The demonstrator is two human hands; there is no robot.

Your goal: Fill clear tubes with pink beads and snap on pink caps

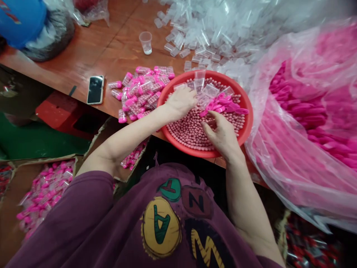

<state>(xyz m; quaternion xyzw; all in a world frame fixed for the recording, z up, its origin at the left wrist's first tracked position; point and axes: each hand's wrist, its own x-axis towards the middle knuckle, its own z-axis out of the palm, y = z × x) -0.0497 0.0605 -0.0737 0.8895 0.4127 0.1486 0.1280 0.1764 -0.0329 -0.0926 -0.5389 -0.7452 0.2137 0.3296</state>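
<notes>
A red basin (249, 128) holds a layer of small pink beads (189, 130). Clear plastic containers (210, 90) and bright pink caps (223, 102) lie on top of the beads. My left hand (182, 101) is over the basin's left side, at the edge of the clear containers. Its fingers are curled together, and their tips are partly hidden, so what they hold does not show clearly. Just below the pink caps is my right hand (221, 132), thumb and forefinger apart. Its forefinger is close to one cap; I cannot tell if they touch.
Filled pink-capped bottles (143, 89) are piled left of the basin, near a phone (95, 89) and a clear cup (145, 42). Many clear containers (206, 33) cover the back. A plastic bag (262, 149) of pink caps stands right. Below left, a carton (16, 175) holds more bottles.
</notes>
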